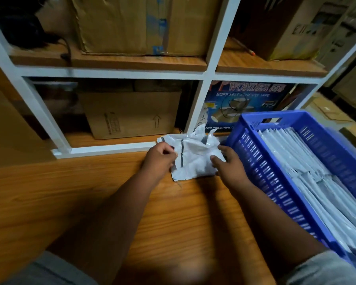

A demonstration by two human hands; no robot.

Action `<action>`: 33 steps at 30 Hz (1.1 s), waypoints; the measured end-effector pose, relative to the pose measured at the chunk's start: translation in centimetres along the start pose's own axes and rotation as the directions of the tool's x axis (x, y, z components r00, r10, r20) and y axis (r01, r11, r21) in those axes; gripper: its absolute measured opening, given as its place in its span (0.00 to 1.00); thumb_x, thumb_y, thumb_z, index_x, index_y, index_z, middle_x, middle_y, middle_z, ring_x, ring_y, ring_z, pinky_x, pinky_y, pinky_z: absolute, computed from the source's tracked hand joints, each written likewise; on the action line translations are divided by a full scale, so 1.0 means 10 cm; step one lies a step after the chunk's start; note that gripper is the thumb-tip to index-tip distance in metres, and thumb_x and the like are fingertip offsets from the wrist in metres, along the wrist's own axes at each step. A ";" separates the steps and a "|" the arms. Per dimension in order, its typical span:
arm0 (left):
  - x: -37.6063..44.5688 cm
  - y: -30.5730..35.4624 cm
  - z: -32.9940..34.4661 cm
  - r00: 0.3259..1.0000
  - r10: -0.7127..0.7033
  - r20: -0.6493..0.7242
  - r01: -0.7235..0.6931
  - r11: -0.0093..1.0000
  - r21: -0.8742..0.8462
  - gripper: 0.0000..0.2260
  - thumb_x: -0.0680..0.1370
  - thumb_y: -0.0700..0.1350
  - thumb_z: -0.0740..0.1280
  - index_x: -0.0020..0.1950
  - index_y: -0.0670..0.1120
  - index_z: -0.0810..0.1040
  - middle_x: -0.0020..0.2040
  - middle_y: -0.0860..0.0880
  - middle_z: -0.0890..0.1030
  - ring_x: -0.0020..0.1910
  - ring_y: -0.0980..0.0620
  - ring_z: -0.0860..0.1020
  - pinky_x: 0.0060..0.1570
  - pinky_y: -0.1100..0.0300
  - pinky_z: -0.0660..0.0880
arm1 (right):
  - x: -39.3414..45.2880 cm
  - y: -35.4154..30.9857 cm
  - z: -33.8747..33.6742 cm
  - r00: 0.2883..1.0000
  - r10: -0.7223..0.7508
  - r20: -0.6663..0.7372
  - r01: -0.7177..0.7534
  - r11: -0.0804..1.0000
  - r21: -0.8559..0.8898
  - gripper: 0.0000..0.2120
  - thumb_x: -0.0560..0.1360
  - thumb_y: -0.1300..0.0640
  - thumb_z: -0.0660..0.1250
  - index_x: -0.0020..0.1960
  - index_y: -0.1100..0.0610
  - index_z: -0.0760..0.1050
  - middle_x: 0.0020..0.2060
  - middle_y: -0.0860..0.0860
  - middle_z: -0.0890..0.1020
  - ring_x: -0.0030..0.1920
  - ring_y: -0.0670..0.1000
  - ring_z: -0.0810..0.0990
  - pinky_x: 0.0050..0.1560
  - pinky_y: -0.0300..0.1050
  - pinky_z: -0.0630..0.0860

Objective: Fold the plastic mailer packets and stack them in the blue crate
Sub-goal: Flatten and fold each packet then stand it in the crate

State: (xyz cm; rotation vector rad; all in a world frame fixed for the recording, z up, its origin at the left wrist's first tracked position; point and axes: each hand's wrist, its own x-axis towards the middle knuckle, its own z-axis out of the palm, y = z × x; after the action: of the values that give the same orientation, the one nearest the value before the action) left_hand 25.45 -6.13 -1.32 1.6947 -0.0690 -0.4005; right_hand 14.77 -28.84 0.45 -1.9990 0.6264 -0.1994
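Both hands, left hand (159,156) and right hand (227,166), grip a crumpled mailer packet (193,156) beside the blue crate (261,167).

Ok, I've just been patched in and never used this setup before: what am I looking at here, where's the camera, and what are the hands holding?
There is no machine here: the two bare arms belong to a person. The single picture comes from a wide-angle camera worn on the person's head, looking forward and down, so the edges look bent.

The left hand pinches one edge of a crumpled white plastic mailer packet, and the right hand grips its other side. The packet lies on a wooden table, not yet folded flat.

To the right stands the blue crate, already holding a row of white packets. Behind the table is a white-framed shelf with cardboard boxes.
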 end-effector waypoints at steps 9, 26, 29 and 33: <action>-1.15 -0.97 -0.58 0.653 0.523 0.547 -0.756 0.410 0.511 0.12 0.73 0.32 0.70 0.46 0.48 0.74 0.62 0.47 0.81 0.62 0.47 0.79 0.62 0.51 0.75 | -1.43 0.68 -0.23 0.908 -0.380 0.175 0.418 0.812 -0.407 0.31 0.81 0.51 0.71 0.82 0.45 0.64 0.82 0.47 0.59 0.74 0.52 0.74 0.70 0.55 0.77; -2.49 -1.38 -0.93 0.611 0.450 0.651 -0.773 0.158 0.615 0.14 0.83 0.48 0.67 0.58 0.40 0.85 0.66 0.39 0.83 0.67 0.42 0.81 0.66 0.48 0.80 | -1.96 1.25 -0.34 0.622 -0.568 0.539 0.781 0.401 -0.479 0.17 0.81 0.50 0.71 0.69 0.48 0.80 0.70 0.55 0.75 0.62 0.61 0.78 0.56 0.56 0.75; -2.57 -1.49 -1.01 0.689 0.435 0.579 -0.689 0.145 0.710 0.13 0.78 0.46 0.73 0.59 0.41 0.85 0.64 0.40 0.84 0.63 0.40 0.84 0.59 0.46 0.84 | -1.93 1.44 -0.42 0.676 -0.589 0.442 0.733 0.480 -0.482 0.13 0.79 0.56 0.75 0.63 0.51 0.84 0.63 0.54 0.80 0.57 0.61 0.79 0.53 0.55 0.77; -2.65 -1.57 -1.15 0.778 0.394 0.490 -0.577 0.138 0.805 0.19 0.74 0.41 0.77 0.65 0.42 0.84 0.68 0.42 0.83 0.65 0.40 0.83 0.61 0.46 0.83 | -1.99 1.55 -0.55 0.718 -0.555 0.420 0.694 0.523 -0.496 0.11 0.81 0.55 0.73 0.62 0.52 0.84 0.62 0.52 0.80 0.58 0.59 0.79 0.55 0.57 0.78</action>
State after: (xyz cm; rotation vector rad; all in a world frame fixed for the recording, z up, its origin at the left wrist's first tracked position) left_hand 1.24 14.66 -9.38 2.6473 -1.2194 0.1010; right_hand -9.69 -28.86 -7.76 -2.8080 -0.2817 -0.2227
